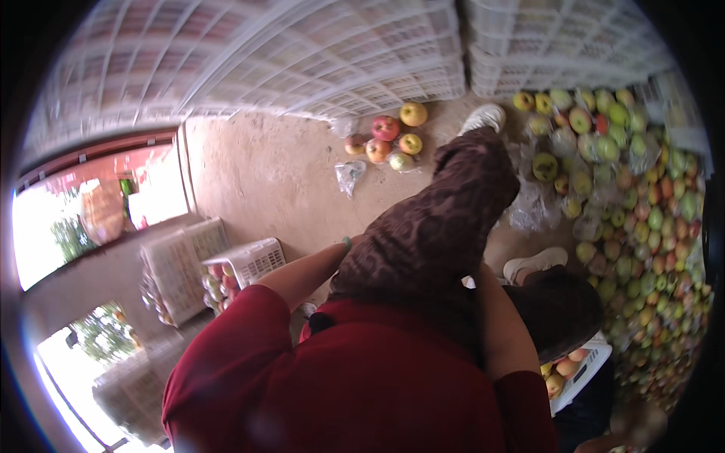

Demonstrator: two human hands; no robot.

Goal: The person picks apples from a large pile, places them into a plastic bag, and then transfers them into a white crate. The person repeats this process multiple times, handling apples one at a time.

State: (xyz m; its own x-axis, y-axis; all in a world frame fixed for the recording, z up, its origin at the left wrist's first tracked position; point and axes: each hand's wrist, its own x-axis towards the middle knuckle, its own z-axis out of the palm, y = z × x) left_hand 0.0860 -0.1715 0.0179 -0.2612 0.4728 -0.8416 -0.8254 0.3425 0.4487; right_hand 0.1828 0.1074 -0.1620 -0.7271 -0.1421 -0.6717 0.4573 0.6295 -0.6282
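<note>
Both my hands are out of view: the left forearm, with a green band at the wrist, ends behind my patterned trouser leg, and the right forearm goes down between my legs. A scrap of white shows beside the right wrist. Before me on the concrete floor lie several loose apples, among them a red apple (386, 128) and a yellow apple (413, 114), with a crumpled clear plastic bag (350, 176) near them. More clear plastic bags (532, 210) lie between my shoes, next to a large heap of apples (651, 226), some of them bagged.
Stacked white plastic crates (374, 62) and more crates (561, 51) line the far side. A tipped white crate with apples (260, 263) and another crate (184, 272) stand at left. At lower right are a white basket of apples (583, 376) and part of another person.
</note>
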